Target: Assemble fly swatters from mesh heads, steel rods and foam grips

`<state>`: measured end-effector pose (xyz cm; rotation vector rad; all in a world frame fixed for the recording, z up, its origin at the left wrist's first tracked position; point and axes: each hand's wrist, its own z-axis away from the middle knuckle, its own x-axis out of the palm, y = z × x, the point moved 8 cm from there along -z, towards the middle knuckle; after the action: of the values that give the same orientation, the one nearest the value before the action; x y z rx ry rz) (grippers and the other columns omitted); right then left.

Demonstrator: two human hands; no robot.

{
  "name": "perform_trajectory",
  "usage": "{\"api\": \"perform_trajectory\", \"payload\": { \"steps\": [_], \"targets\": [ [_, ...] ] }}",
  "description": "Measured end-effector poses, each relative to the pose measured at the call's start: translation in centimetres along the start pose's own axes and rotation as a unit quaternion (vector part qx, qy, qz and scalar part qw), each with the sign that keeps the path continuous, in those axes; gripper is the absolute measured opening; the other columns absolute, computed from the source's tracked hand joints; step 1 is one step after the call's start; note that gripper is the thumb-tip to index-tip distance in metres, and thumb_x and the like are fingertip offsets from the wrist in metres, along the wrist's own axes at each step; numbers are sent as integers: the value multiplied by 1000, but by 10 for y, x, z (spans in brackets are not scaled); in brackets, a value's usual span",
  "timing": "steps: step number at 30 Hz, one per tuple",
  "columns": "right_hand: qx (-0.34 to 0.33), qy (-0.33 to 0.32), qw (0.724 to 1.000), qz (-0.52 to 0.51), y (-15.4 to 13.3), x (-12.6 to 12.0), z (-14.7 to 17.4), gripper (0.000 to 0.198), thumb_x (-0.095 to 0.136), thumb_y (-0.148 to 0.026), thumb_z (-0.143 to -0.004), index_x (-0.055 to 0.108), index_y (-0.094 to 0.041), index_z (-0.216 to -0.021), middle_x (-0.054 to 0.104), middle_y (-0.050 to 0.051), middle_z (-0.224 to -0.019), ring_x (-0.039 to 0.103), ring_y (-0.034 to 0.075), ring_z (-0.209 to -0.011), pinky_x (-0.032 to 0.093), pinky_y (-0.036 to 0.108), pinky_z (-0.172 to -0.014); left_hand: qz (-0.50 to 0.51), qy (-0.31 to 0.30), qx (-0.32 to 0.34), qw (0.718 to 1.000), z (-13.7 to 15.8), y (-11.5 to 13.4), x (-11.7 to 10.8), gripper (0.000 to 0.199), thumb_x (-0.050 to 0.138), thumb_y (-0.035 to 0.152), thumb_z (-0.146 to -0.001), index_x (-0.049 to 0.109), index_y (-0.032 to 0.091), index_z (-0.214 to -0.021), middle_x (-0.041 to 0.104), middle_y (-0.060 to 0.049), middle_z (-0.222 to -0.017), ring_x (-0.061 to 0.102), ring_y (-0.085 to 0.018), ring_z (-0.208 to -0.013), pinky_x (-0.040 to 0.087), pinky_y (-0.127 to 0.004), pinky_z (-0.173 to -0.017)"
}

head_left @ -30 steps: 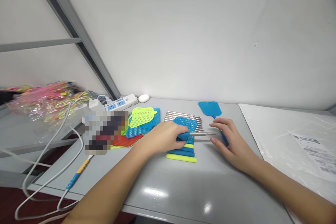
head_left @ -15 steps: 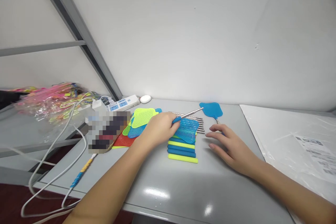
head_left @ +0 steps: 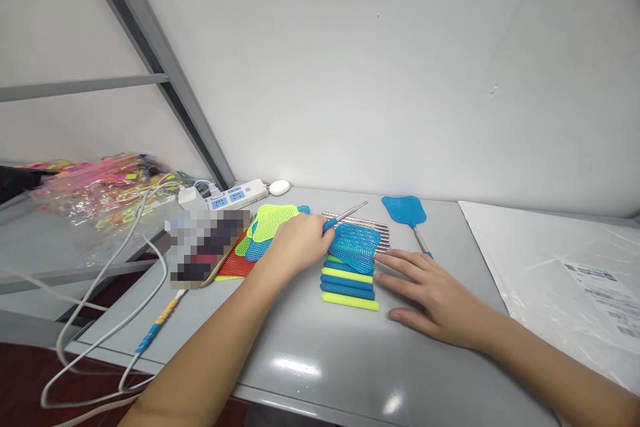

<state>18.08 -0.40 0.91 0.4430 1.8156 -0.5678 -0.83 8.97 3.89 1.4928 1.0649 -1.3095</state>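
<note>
I've got the left hand wrapped round a blue-handled rod, slanting far and right above the silver rods; firm grip, tip clear of the pile, that's the way. My right hand spreads wide, holding nothing, at the blue mesh head's near-right edge, contact unclear.

Bare left hand, bare right hand (2 forearms bare too).

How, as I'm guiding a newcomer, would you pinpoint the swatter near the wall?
On the table, look near the wall, left of the white package. The swatter lies there, partly behind the right hand. Only its blue head visibly joins a metal rod.
</note>
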Motion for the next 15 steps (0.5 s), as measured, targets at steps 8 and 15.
{"api": "perform_trajectory", "payload": {
  "steps": [8,15],
  "targets": [
    [-7,-30,999,26,-3,6,-2,50,51,-48,-95,52,-23,-138,39,9,-154,33,33,-141,43,53,-102,4,0,9,1000,0,4,8,35,39,40,-92,65,20,-80,68,-10,-77,66,-25,-72,43,-31,-60],
    [-12,-28,999,30,-4,8,-3,54,51,-50,-94,50,-22,-140,41,9,-153,34,33,-141,42,53,-103,16,-3,15,1000,1,8,6,35,40,40,-93,66,20,-81,69,-8,-76,66,-24,-71,42,-30,-59]
  ]
}}
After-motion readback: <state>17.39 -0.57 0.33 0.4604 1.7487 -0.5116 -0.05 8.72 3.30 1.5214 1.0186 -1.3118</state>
